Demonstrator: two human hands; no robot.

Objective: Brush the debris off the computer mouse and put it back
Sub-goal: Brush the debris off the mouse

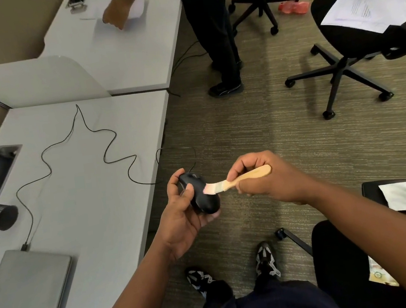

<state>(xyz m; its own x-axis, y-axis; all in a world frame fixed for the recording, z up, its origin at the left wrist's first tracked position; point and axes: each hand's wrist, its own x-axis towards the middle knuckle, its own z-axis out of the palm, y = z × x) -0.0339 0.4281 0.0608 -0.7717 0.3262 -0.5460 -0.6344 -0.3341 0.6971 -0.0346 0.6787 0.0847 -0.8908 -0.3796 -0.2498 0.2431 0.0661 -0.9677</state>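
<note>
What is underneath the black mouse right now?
The left hand cradles the mouse from below, over carpet, off the desk. The mouse's underside is hidden, so any debris there cannot be seen.

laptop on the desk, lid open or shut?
Shut. The laptop lies flat on the desk with its grey lid down, no screen or keyboard showing; a black cable plugs in at its far edge.
</note>
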